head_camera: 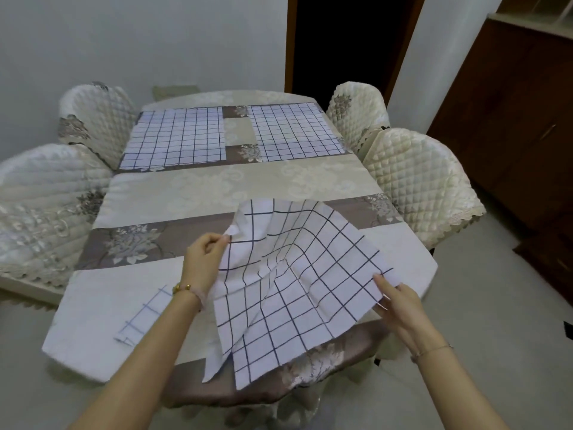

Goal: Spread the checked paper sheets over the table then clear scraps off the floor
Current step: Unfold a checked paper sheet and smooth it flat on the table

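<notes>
Two edges pinched: left hand (203, 259) and right hand (400, 301) hold the checked sheet (294, 290) above the table (198, 187).

Soft, even indoor light, faint shadows under the desk (93, 305), dark unlit doorway (341, 41), wide-angle bending at the edges, slight overall softness

Both bare forearms were stretched forward, one to each side of the checked sheet (294, 290). The left grip (204, 252) was raised at the sheet's upper left corner, which was pinched between thumb and curled fingers. The right grip (400, 302) was held lower at the sheet's right edge, which was pinched between one digit above and fingers beneath.
</notes>
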Demonstrator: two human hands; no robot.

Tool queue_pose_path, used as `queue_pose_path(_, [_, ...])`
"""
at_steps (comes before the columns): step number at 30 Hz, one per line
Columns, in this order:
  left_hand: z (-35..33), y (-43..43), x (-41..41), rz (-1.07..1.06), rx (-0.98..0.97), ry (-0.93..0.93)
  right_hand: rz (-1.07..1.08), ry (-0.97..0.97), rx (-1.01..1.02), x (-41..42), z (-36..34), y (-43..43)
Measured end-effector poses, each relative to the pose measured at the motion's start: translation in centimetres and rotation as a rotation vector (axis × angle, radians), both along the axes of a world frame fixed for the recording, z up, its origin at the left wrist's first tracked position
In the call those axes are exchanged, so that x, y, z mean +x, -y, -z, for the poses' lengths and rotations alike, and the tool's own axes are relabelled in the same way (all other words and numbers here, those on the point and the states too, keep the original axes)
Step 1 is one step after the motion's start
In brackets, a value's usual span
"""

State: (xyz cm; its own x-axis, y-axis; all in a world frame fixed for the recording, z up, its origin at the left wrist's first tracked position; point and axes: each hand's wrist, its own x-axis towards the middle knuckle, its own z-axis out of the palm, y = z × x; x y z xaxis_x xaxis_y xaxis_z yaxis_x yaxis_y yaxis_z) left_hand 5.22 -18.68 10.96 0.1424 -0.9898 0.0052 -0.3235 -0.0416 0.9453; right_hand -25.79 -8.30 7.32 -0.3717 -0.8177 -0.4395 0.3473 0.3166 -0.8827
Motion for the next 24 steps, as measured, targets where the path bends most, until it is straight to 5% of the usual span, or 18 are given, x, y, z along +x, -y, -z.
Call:
queue_pose_path(14, [4.2, 4.7, 9.1, -0.114, 0.300, 0.117, -0.105, -0.151, 0.144, -2.5, 0.7, 7.8])
queue_pose_path(24, [6.1, -1.0, 10.1, -0.053, 0.501, -0.126, -0.241, -0.240, 0.258, -1.3, 4.5, 2.4])
